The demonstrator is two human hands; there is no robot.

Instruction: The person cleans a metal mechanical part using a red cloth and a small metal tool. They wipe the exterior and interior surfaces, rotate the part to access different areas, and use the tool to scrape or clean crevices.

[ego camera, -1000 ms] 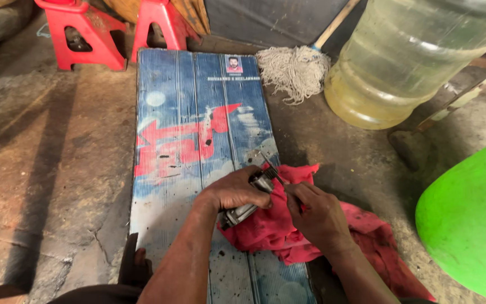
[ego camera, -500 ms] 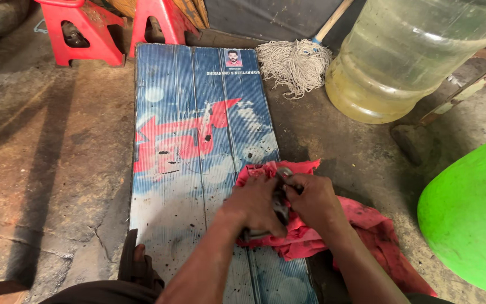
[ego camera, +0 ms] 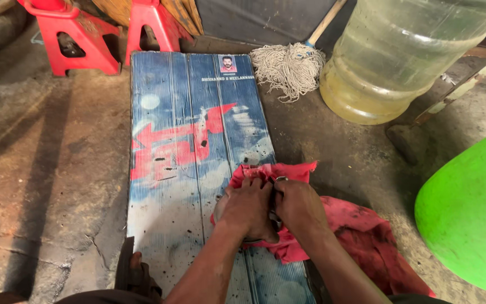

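Largest before us is the clear water jug (ego camera: 406, 56), part full of yellowish liquid, standing on the concrete floor (ego camera: 46, 169) at the far right. Nearer on the right bulges a bright green plastic thing (ego camera: 471, 219), cut off by the frame. Our worktop is a blue and red printed corrugated sheet (ego camera: 187, 141) laid flat on the floor, spotted with dark grease. Beyond it stand two red plastic stools (ego camera: 85, 34), and a string mop head (ego camera: 282, 67) lies between the sheet and the jug.

A red rag (ego camera: 361, 225), stained dark, lies half on the sheet and half on the floor at our right. Our left hand (ego camera: 247, 209) and right hand (ego camera: 298, 207) press together over it, both closed around a small dark metal part (ego camera: 275, 213), of which only a sliver shows between them. What kind of part it is we cannot tell.

To do this well, we judge that we should keep the part low over the rag so it cannot roll onto the gritty floor, grip firmly with one hand and work with the other, and turn a clean patch of cloth to it.

A sandalled foot (ego camera: 133, 273) rests at the sheet's near edge.
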